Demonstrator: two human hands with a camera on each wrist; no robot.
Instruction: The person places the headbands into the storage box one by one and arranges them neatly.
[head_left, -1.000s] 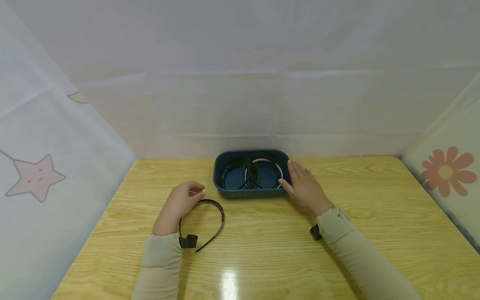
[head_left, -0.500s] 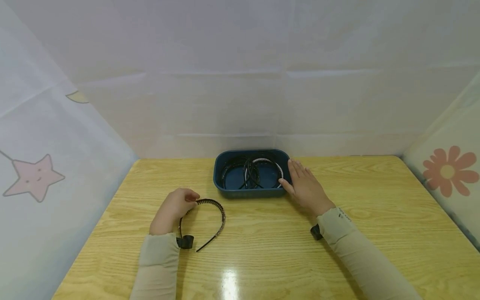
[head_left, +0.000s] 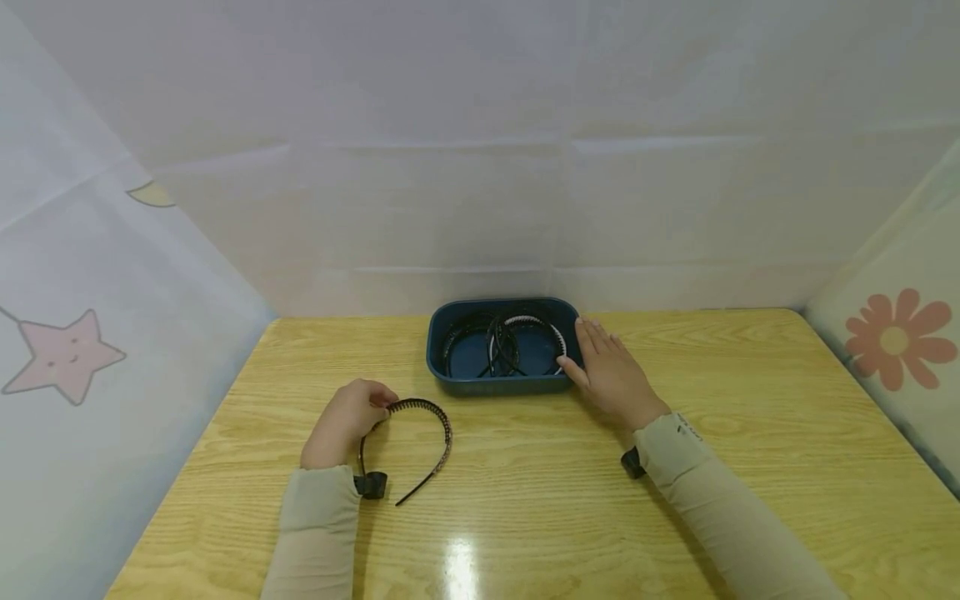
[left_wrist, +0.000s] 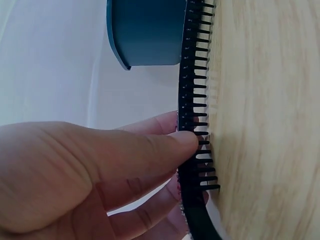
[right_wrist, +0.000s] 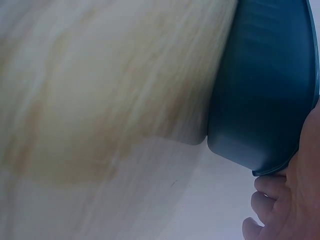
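Note:
In the head view, my left hand (head_left: 347, 423) is at the left of the table, pinching the upper left part of a black headband (head_left: 448, 435). Up close in the left wrist view, thumb and fingers hold the headband (left_wrist: 187, 75) just above where its comb teeth end; bits of glitter show on its outer side. Whether the band touches the tabletop, I cannot tell. A dark blue box (head_left: 495, 387) stands at the back, containing several black headbands, one with a white-striped stretch. My right hand (head_left: 617, 382) rests against the box's right end, fingers extended, thumb at the near rim.
The wooden table (head_left: 540, 500) reaches a pale cloth wall (head_left: 480, 208) right behind the box. More cloth walls, printed with a star (head_left: 67, 357) and a flower (head_left: 894, 340), flank the table.
My left hand has drawn slightly back to the left and lower, and its fingers have closed onto the headband, which has shifted only slightly. The right hand and box stay put.

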